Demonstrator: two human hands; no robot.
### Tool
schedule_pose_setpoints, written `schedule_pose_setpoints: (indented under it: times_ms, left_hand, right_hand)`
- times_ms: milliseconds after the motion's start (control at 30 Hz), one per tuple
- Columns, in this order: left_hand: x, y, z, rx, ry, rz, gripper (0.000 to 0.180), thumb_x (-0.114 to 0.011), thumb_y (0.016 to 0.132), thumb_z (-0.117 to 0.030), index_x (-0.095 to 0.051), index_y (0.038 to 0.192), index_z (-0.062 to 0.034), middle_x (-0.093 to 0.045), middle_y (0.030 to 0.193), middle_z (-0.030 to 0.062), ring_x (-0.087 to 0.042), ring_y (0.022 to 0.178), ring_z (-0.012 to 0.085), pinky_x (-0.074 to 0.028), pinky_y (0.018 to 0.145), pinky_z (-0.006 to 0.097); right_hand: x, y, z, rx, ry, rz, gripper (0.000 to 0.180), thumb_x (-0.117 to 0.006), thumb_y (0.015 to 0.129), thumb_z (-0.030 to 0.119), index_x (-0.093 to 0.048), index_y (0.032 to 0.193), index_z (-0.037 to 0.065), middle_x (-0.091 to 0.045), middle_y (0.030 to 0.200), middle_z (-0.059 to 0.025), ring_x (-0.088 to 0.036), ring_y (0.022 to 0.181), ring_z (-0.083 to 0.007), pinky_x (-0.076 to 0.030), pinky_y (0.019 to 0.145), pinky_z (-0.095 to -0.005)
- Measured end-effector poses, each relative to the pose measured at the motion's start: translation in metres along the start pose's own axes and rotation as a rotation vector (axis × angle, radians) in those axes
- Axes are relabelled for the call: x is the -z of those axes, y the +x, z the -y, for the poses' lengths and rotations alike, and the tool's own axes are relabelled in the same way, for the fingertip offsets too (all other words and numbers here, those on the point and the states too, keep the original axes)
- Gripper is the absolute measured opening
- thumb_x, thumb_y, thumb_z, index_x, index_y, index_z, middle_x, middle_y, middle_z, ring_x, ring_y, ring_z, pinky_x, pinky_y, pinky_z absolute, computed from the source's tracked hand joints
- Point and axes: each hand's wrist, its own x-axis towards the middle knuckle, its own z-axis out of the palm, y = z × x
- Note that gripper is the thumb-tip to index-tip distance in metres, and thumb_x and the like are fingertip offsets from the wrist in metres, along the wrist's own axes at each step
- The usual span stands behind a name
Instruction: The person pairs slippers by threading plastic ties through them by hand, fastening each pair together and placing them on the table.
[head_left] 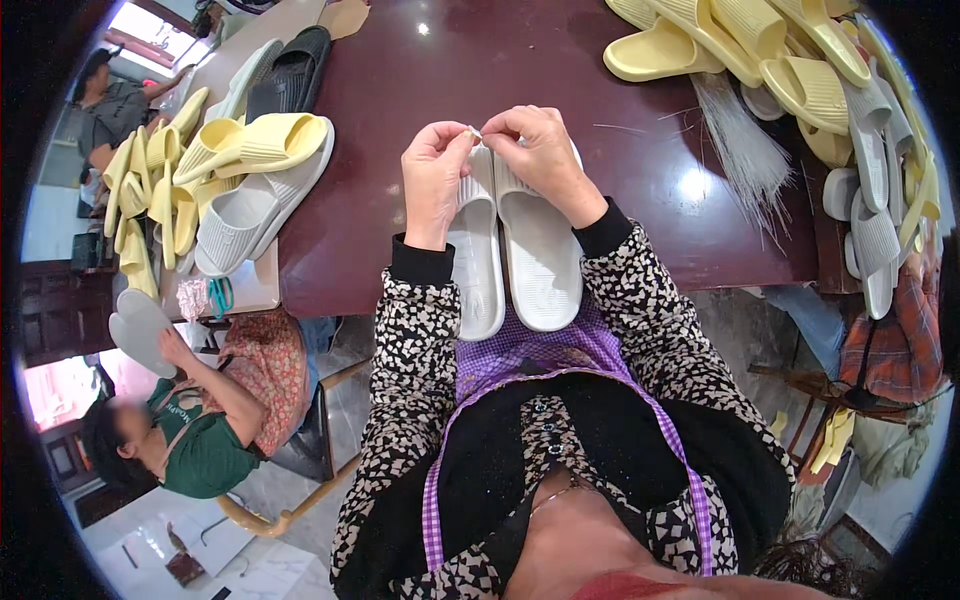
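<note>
A pair of light grey slippers lies side by side at the table's near edge, the left slipper (pixel 474 265) against the right slipper (pixel 543 262), heels toward me. Over their toe ends, my left hand (pixel 430 180) and my right hand (pixel 545 160) meet with thumbs and forefingers pinched. Between the fingertips shows a small white strip (pixel 475 131); its exact kind is too small to make out. Both hands are closed on it. They partly hide the slippers' straps. To the right lies a fanned bundle of thin translucent strips (pixel 742 145), with a few loose ones beside it.
Yellow slippers (pixel 660 52) and grey slippers (pixel 872 235) pile up at the right. More yellow slippers (pixel 285 140), grey ones and a black slipper (pixel 290 75) lie at the left. Teal-handled scissors (pixel 220 295) rest on the left table edge. A seated co-worker (pixel 215 440) holds grey slippers.
</note>
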Motion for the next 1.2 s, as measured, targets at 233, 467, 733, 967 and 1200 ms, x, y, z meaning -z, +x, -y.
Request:
schedule_pose_setpoints:
  times_ms: [233, 467, 733, 967, 1200]
  left_hand:
    - [-0.002, 0.000, 0.003, -0.040, 0.037, -0.022, 0.004, -0.064, 0.086, -0.004, -0.063, 0.090, -0.0024, -0.065, 0.083, 0.0018, -0.055, 0.066, 0.0033, -0.041, 0.053, 0.017]
    - [-0.001, 0.001, 0.001, -0.004, 0.089, -0.011, 0.004, -0.065, 0.085, -0.004, -0.065, 0.088, -0.0028, -0.064, 0.081, 0.0004, -0.054, 0.065, 0.0034, -0.042, 0.055, 0.017]
    - [0.011, 0.010, 0.000, 0.115, -0.015, 0.090, 0.004, -0.065, 0.083, -0.003, -0.065, 0.087, -0.0029, -0.062, 0.074, -0.0016, -0.050, 0.059, 0.0029, -0.039, 0.053, 0.017]
    - [0.005, 0.009, 0.005, 0.092, 0.049, 0.098, 0.004, -0.065, 0.082, -0.003, -0.065, 0.086, -0.0030, -0.061, 0.073, -0.0020, -0.049, 0.058, 0.0026, -0.038, 0.053, 0.017]
    - [0.006, -0.004, 0.002, 0.101, -0.026, -0.001, 0.003, -0.063, 0.083, -0.003, -0.064, 0.086, -0.0030, -0.060, 0.074, -0.0018, -0.049, 0.058, 0.0028, -0.039, 0.053, 0.018]
  right_hand:
    - [0.000, 0.000, -0.001, -0.009, -0.010, 0.003, 0.001, -0.068, 0.075, 0.008, -0.067, 0.074, 0.008, -0.064, 0.068, -0.0023, -0.057, 0.065, -0.0173, -0.040, 0.076, -0.0318]
    - [0.000, 0.000, 0.000, 0.002, -0.030, 0.001, 0.001, -0.068, 0.074, 0.008, -0.067, 0.075, 0.008, -0.063, 0.068, -0.0022, -0.057, 0.065, -0.0172, -0.040, 0.076, -0.0321]
    - [-0.006, 0.001, 0.000, 0.073, -0.051, -0.037, 0.003, -0.067, 0.074, 0.007, -0.065, 0.073, 0.008, -0.062, 0.068, -0.0027, -0.057, 0.067, -0.0193, -0.040, 0.076, -0.0325]
    - [-0.002, -0.001, -0.005, 0.079, -0.051, -0.016, 0.002, -0.067, 0.074, 0.007, -0.066, 0.075, 0.008, -0.063, 0.070, -0.0030, -0.059, 0.069, -0.0205, -0.040, 0.078, -0.0324]
    - [-0.003, -0.003, 0.008, -0.074, 0.047, -0.021, 0.009, -0.066, 0.076, 0.005, -0.067, 0.084, 0.003, -0.066, 0.077, -0.0078, -0.062, 0.077, -0.0227, -0.045, 0.078, -0.0323]
